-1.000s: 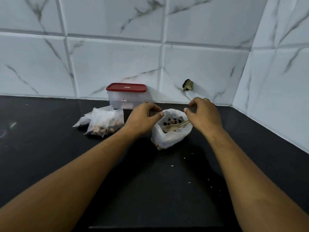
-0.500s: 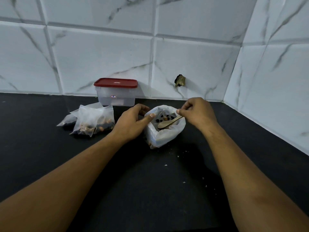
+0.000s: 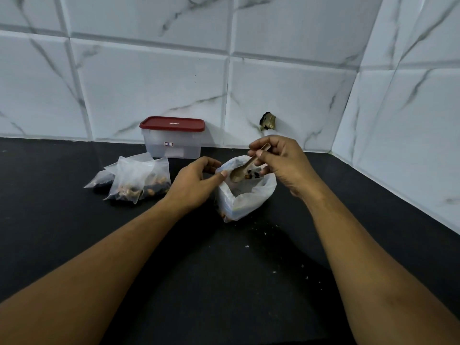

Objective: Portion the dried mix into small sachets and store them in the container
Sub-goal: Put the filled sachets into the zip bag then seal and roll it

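A white plastic bag (image 3: pixel 245 197) of dried mix stands open on the black counter (image 3: pixel 211 270), with dark and brown pieces showing inside. My left hand (image 3: pixel 196 181) pinches the bag's left rim between thumb and fingers. My right hand (image 3: pixel 283 161) holds a small wooden spoon (image 3: pixel 245 168) by its handle, the bowl tilted down over the bag's mouth. Several filled clear sachets (image 3: pixel 138 181) lie in a pile to the left. A clear container with a red lid (image 3: pixel 173 136) stands shut against the wall behind them.
White marble-look tiles form the back wall and a side wall at the right, meeting in a corner. A small dark fitting (image 3: pixel 267 120) sticks out of the back wall. Crumbs (image 3: pixel 265 234) are scattered on the counter in front of the bag.
My right hand has lifted the spoon's handle up out of the bag and turned it steeper. My left hand keeps its hold on the rim. The view has shifted slightly.
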Available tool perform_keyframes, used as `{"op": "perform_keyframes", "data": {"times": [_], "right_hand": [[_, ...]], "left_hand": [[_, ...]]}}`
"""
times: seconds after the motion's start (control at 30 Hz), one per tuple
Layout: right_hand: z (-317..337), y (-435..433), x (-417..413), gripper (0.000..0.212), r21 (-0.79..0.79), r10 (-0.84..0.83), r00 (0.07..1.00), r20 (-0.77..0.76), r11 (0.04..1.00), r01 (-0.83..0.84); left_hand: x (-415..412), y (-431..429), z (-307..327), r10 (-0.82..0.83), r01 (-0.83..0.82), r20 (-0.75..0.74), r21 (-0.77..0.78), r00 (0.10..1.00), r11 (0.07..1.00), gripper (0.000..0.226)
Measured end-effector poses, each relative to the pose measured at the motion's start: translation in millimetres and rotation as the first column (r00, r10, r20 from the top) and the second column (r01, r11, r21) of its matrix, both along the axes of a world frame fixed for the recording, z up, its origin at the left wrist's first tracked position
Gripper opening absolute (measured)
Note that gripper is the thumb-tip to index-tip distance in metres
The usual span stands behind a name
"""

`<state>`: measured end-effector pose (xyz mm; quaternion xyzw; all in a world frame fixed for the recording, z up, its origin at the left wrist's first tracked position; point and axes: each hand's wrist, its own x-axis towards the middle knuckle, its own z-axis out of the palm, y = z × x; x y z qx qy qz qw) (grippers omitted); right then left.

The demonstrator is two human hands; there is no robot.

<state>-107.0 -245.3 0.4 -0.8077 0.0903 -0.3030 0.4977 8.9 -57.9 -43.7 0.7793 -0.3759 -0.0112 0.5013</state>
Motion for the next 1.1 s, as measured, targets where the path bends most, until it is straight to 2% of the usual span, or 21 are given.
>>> {"op": "perform_keyframes", "data": {"times": [0.13, 0.23, 0.33, 0.47, 0.57, 0.67, 0.77, 0.9, 1.03, 1.1], "right_hand": [[0, -3, -3, 0.027, -0.164, 0.0, 0.995, -0.102, 0.986, -0.017], [-1, -6, -4, 0.029, -0.17, -0.046, 0.997, -0.055, 0.985, 0.036], [1, -8, -5, 0.031, -0.199, -0.074, 0.994, -0.085, 0.978, 0.056], [8, -8, -6, 0.035, -0.05, -0.178, 0.975, 0.134, 0.981, 0.186], [12, -2, -4, 0.029, 0.103, -0.211, 0.943, 0.257, 0.976, 0.19], [9, 11, 1, 0.025, 0.305, -0.166, 0.952, 0.256, 0.949, 0.084], [3, 20, 5, 0.024, 0.355, -0.084, 0.977, 0.197, 0.935, 0.009], [-1, 23, 8, 0.02, 0.281, 0.008, 0.997, 0.079, 0.959, -0.03], [-7, 29, 10, 0.015, 0.034, 0.057, 0.994, -0.095, 0.998, -0.054], [-7, 31, 12, 0.015, -0.035, 0.057, 0.988, -0.142, 0.997, -0.062]], "left_hand": [[1, 1, -1, -0.002, 0.002, -0.006, 0.005, 1.0, 1.0, 0.033], [0, 0, 1, 0.002, -0.002, -0.009, 0.02, 1.0, 1.0, 0.035], [-1, 0, 1, 0.01, -0.01, 0.0, 0.003, 1.0, 1.0, 0.036], [-1, 1, 3, 0.032, -0.032, -0.006, -0.038, 0.999, 0.999, 0.036], [0, -1, 9, 0.045, -0.066, -0.113, -0.187, 0.993, 0.98, 0.036], [-4, -5, 19, -0.047, -0.07, -0.318, -0.347, 0.947, 0.935, 0.035], [-3, -6, 28, -0.116, -0.146, -0.508, -0.446, 0.854, 0.883, 0.02], [5, -3, 35, -0.145, -0.204, -0.625, -0.453, 0.767, 0.868, 0.011], [7, -5, 41, -0.153, -0.213, -0.615, -0.479, 0.773, 0.852, 0.016], [9, -7, 45, -0.159, -0.198, -0.61, -0.476, 0.777, 0.857, 0.02]]}}
